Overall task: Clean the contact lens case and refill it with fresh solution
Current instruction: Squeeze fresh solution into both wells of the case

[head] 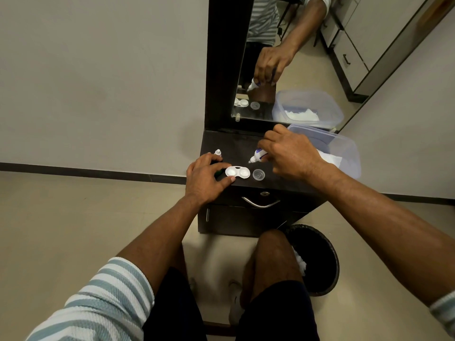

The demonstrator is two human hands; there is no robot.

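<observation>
A white two-well contact lens case (237, 172) lies open on the dark cabinet top (234, 146). My left hand (205, 179) rests beside the case's left end, thumb tip touching its front edge; something dark green shows under the fingers. My right hand (291, 153) is shut on a small white and purple solution bottle (256, 155), tilted with the nozzle pointing down-left, just above and behind the case's right well. A clear round cap (258, 174) sits to the right of the case. A second small white bottle (218, 152) stands behind my left hand.
A clear plastic tub (344, 148) holding white tissue stands at the cabinet's right. A mirror (295, 57) rises behind. Below are a drawer with a metal handle (260, 203) and, on the floor, a black bin (317, 257) with white tissue inside.
</observation>
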